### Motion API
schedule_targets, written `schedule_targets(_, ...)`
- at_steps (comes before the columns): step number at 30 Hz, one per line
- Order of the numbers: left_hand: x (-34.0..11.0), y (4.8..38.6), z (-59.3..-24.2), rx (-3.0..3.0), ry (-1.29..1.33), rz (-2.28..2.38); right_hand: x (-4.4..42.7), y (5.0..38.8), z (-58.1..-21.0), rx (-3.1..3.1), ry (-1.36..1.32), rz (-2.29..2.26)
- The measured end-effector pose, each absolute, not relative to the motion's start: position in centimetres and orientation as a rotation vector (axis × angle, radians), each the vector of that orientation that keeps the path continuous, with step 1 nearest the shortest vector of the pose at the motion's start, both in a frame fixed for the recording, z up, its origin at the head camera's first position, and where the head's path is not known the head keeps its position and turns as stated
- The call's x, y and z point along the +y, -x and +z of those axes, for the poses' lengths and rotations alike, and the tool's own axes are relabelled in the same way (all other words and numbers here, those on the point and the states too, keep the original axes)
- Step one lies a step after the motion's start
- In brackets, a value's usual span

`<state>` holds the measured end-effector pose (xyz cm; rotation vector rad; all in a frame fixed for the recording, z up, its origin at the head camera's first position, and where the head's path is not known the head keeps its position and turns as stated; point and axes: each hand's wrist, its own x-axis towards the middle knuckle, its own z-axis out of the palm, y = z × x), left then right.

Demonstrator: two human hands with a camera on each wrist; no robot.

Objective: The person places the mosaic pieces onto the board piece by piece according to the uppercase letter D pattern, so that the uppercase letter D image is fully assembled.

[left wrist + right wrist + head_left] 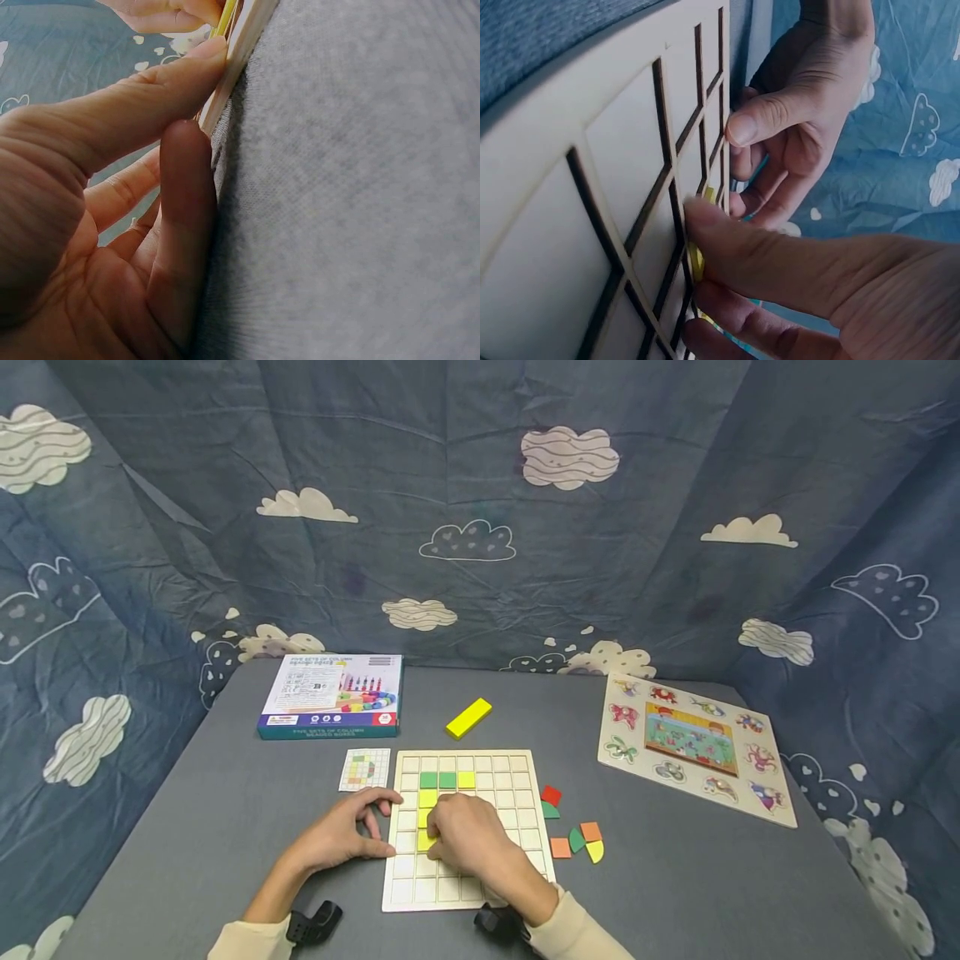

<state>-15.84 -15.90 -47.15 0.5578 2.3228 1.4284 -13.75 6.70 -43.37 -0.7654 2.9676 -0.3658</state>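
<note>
A pale wooden grid board (487, 893) lies on the grey table. Two green square tiles (438, 780) and a yellow square tile (466, 780) form a row in it, with more yellow tiles (427, 799) in a column below. My right hand (472, 835) is over the board; its thumb and fingers pinch a yellow square tile (697, 261) low in that column, partly hidden by the fingers. At the board's left edge, my left hand (341, 833) rests its thumb and fingertips against the side, fingers loosely bent. A small pattern card (365, 770) lies beyond that hand.
Several loose orange, red, green and yellow pieces (590, 832) lie right of the board. A yellow bar (468, 718) lies behind it. At the back left is a flat box (330, 697); a wooden picture puzzle (697, 747) lies at the right. A cloud-print cloth (480, 468) hangs behind.
</note>
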Motion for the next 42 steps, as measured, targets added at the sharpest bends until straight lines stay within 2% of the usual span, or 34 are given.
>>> schedule_targets(18,-15.6,15.9,-47.0,2.280,-0.507,1.468,6.8,13.7,-43.3,3.023,0.797,-0.389)
schedule_targets(31,-16.2,16.2,-47.3,2.279,-0.608,1.451,7.2,14.1,-43.5,3.013,0.837,-0.399)
schedule_targets(42,-16.3,16.0,-46.8,2.256,-0.593,1.435,10.6,14.4,-42.5,2.883,0.839,-0.617)
